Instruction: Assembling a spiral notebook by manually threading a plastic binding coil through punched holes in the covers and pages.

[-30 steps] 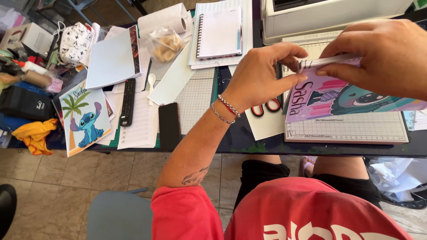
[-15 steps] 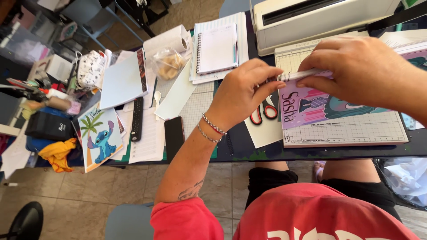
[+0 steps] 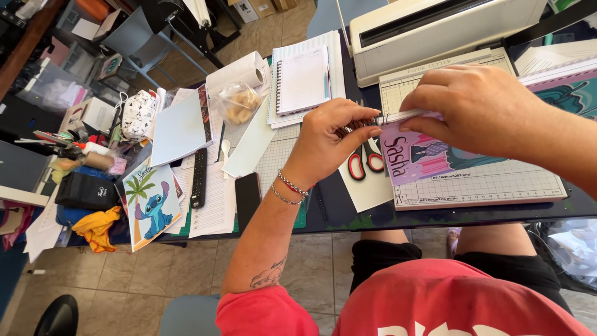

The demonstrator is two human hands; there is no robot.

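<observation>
From my head camera, my left hand (image 3: pixel 329 140) pinches the near end of the dark spiral binding (image 3: pixel 357 124) at the left edge of the pink and purple notebook cover (image 3: pixel 423 158). My right hand (image 3: pixel 479 106) clamps down over the cover's top edge. The cover lies on the paper cutter's gridded board (image 3: pixel 497 186), toward the right end of the tabletop (image 3: pixel 336 208). Red-handled scissors (image 3: pixel 364 158) lie just beside my left hand.

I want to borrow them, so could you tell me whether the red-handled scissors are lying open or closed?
Cannot tell: the scissors lie flat, handles side by side, but the left hand hides the blades.
</observation>
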